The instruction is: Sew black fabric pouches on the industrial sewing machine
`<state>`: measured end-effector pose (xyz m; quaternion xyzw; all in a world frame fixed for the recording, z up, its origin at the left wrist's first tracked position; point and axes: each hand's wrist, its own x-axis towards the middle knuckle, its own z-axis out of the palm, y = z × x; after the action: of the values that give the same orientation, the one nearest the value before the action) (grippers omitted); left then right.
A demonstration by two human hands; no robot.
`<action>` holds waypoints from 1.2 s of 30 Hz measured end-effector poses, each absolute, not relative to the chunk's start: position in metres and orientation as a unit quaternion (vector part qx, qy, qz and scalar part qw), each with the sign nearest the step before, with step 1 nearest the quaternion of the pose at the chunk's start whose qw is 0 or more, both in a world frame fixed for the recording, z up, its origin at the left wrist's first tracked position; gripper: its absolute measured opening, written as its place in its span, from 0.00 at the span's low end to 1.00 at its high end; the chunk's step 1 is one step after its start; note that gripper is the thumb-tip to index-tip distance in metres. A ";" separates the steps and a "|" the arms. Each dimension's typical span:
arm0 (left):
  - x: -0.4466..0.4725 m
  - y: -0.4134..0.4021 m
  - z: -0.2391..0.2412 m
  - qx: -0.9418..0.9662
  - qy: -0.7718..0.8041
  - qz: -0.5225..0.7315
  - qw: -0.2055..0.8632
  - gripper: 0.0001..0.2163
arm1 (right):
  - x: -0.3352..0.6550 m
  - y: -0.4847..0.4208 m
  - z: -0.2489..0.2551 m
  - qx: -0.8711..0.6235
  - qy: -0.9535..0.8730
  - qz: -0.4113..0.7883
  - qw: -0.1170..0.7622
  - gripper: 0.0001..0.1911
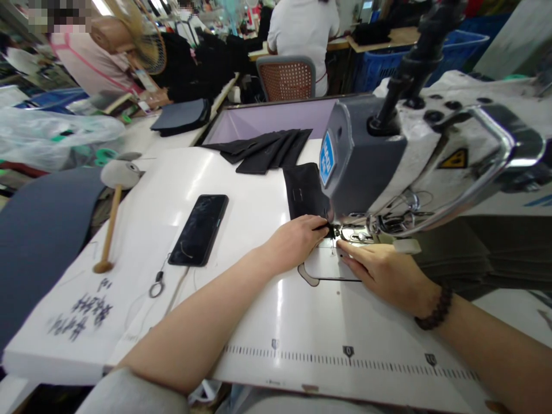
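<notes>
A sewing machine [366, 149] with a grey head stands at the right of the white table. Under its head lies a black fabric piece [302, 190] with a light stitched mark. My left hand [299, 238] presses on the near edge of that fabric beside the presser foot, its fingers close together. At the metal needle plate [321, 261], my right hand [383, 270] rests with the index finger and thumb stretched toward the needle. No object shows between those right fingers; part of them is hidden. The needle tip is too small to make out.
A phone [199, 230] with a ring strap and a wooden-handled mallet [111, 224] lie on the left. Several black fabric pieces [271, 150] fan out behind, next to a purple-lined bin [276, 118]. A ruler scale [310, 357] runs along the front. Co-workers sit beyond.
</notes>
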<state>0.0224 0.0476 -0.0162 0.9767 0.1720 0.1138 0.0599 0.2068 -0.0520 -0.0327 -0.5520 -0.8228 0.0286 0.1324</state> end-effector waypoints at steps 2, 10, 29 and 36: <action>0.022 0.047 -0.016 0.976 0.170 0.109 0.075 0.10 | 0.207 -0.052 -0.032 -0.550 -0.825 0.023 0.130 0.16; 0.022 0.048 -0.017 0.973 0.170 0.120 0.102 0.10 | 0.207 -0.052 -0.031 -0.552 -0.825 0.016 0.120 0.16; 0.007 -0.023 0.000 0.989 0.137 0.009 0.051 0.09 | 0.209 -0.071 -0.013 -0.388 -0.910 0.017 0.147 0.21; 0.010 -0.026 -0.006 0.989 0.126 0.040 0.062 0.10 | 0.210 -0.072 -0.014 -0.382 -0.913 0.017 0.142 0.21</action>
<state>0.0096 -0.0257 -0.0063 0.9893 0.1257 0.0399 0.0621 0.2095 -0.0721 -0.0141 -0.3822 -0.9129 0.0167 0.1424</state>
